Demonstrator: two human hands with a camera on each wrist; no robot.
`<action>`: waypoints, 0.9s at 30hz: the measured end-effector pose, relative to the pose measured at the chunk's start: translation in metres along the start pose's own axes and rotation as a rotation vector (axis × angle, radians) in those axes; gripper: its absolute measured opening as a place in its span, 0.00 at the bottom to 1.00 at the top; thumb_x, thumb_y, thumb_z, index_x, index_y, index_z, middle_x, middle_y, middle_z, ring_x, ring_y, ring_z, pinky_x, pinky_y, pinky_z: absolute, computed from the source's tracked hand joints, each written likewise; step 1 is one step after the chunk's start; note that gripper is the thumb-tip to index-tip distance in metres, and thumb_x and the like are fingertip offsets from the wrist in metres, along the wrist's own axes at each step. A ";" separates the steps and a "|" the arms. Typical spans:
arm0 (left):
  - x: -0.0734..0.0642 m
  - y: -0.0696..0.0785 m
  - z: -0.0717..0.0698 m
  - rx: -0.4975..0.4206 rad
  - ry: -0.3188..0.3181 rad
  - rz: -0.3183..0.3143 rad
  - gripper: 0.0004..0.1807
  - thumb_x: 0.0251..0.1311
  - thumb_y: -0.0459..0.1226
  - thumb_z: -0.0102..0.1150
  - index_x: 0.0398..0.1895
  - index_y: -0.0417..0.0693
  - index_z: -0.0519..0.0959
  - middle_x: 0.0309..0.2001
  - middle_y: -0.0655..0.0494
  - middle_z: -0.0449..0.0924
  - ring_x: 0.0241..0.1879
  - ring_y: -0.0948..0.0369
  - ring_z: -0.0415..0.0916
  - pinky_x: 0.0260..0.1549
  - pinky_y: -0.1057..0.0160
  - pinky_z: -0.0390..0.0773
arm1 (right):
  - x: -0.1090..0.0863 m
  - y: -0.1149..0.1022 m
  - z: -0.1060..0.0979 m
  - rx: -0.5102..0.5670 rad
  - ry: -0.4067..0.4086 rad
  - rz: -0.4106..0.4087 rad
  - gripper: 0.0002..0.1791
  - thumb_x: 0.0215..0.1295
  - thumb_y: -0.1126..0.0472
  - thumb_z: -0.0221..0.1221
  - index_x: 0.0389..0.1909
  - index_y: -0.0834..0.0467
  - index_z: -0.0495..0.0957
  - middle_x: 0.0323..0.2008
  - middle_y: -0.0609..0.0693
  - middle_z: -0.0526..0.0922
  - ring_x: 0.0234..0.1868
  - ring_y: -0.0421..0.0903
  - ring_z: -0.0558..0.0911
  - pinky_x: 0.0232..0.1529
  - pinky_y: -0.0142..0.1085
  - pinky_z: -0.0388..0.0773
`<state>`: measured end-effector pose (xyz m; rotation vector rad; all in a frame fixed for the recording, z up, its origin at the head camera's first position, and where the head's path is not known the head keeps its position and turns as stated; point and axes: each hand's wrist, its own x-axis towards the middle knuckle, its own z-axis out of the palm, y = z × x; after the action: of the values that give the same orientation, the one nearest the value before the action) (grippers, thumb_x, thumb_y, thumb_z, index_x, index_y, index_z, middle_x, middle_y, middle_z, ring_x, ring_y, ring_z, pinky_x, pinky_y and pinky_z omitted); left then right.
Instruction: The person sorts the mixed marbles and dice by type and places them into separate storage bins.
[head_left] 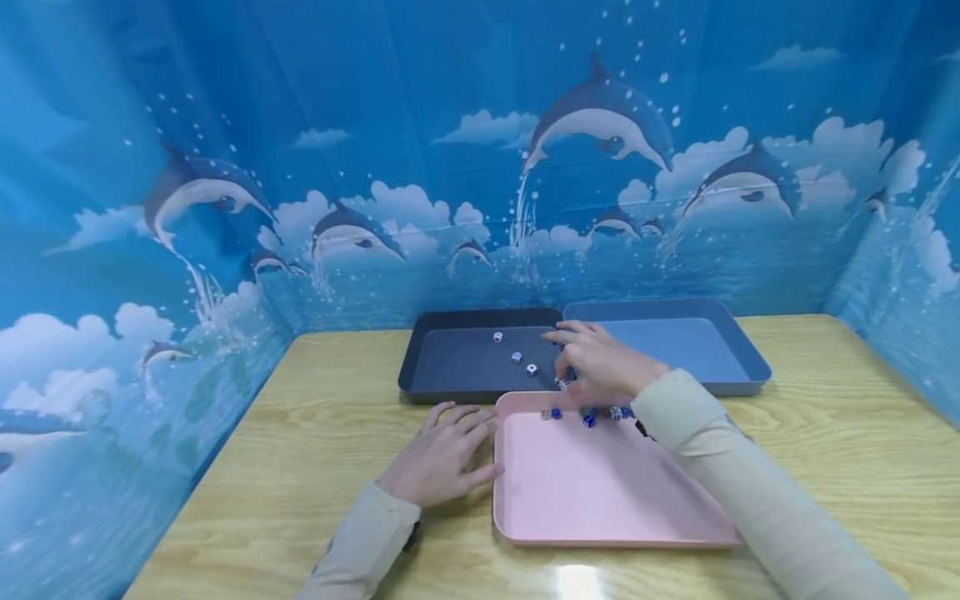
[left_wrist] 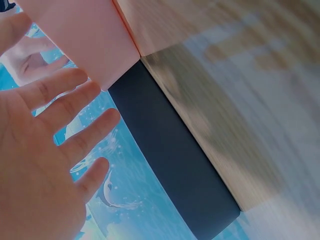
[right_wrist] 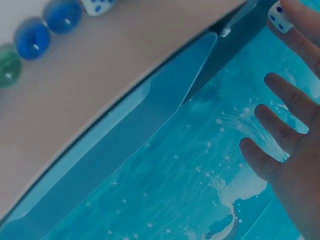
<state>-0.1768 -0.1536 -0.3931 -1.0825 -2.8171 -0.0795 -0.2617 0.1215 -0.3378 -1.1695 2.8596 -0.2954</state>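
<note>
My right hand [head_left: 603, 362] reaches over the far edge of the pink tray [head_left: 615, 500], near the black tray [head_left: 457, 362]. Between its thumb and index finger it pinches a white die with blue pips [right_wrist: 280, 17]; the other fingers are spread. White dice [head_left: 517, 357] lie scattered in the black tray, some partly hidden behind this hand. My left hand [head_left: 446, 454] has its fingers extended at the pink tray's left rim and holds nothing; the left wrist view shows the fingers [left_wrist: 75, 107] spread.
Along the pink tray's far side lie blue marbles [right_wrist: 32, 37], a green marble [right_wrist: 7, 65], a white die [head_left: 617, 412], a dark blue die [head_left: 589, 422] and a small black piece [head_left: 641, 428]. A blue tray [head_left: 675, 342] stands back right. A dolphin-print curtain [head_left: 450, 167] surrounds the wooden table [head_left: 337, 375].
</note>
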 end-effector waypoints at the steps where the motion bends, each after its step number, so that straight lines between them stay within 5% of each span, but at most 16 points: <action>1: 0.000 0.000 0.001 -0.001 0.007 0.004 0.31 0.70 0.58 0.55 0.67 0.49 0.77 0.67 0.52 0.75 0.65 0.50 0.71 0.67 0.39 0.62 | 0.002 0.001 -0.001 -0.004 -0.002 0.007 0.06 0.57 0.59 0.74 0.35 0.53 0.89 0.72 0.64 0.66 0.75 0.69 0.56 0.70 0.67 0.52; 16: -0.003 0.000 0.002 0.004 0.030 0.007 0.31 0.70 0.58 0.55 0.66 0.48 0.77 0.66 0.51 0.76 0.65 0.49 0.72 0.67 0.39 0.63 | 0.041 0.015 -0.015 0.022 -0.100 0.139 0.06 0.61 0.61 0.72 0.38 0.55 0.89 0.74 0.63 0.63 0.75 0.65 0.56 0.70 0.65 0.53; 27: -0.001 0.000 0.002 0.001 0.010 0.000 0.32 0.70 0.58 0.55 0.68 0.49 0.76 0.68 0.51 0.74 0.66 0.49 0.70 0.68 0.39 0.61 | 0.052 0.025 -0.017 0.023 -0.137 0.228 0.10 0.63 0.62 0.70 0.44 0.57 0.88 0.74 0.62 0.64 0.73 0.64 0.60 0.70 0.64 0.56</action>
<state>-0.1764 -0.1542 -0.3950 -1.0783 -2.8081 -0.0826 -0.3176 0.1056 -0.3237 -0.8138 2.8235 -0.2279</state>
